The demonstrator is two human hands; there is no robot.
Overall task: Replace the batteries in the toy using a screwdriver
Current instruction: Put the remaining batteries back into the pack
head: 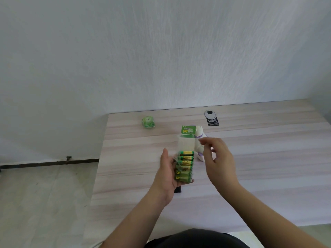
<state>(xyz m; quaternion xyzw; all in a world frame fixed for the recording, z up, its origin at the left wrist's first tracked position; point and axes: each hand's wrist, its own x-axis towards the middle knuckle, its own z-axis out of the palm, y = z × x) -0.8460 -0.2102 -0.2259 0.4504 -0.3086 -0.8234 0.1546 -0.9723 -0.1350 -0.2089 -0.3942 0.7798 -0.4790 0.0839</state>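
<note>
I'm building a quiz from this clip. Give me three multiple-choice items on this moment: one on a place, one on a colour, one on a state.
1. Where is the battery pack?
A. in the left hand
B. flat on the table
C. on the floor

2. What colour are the batteries?
A. red
B. green and gold
C. blue

3. What is the right hand doing?
A. gripping a screwdriver
B. lying flat on the table
C. raised beside the pack

Key: 1 A, the fingers cradle it above the table; 2 B, the labels show it; 3 C, it is above the toy.
</note>
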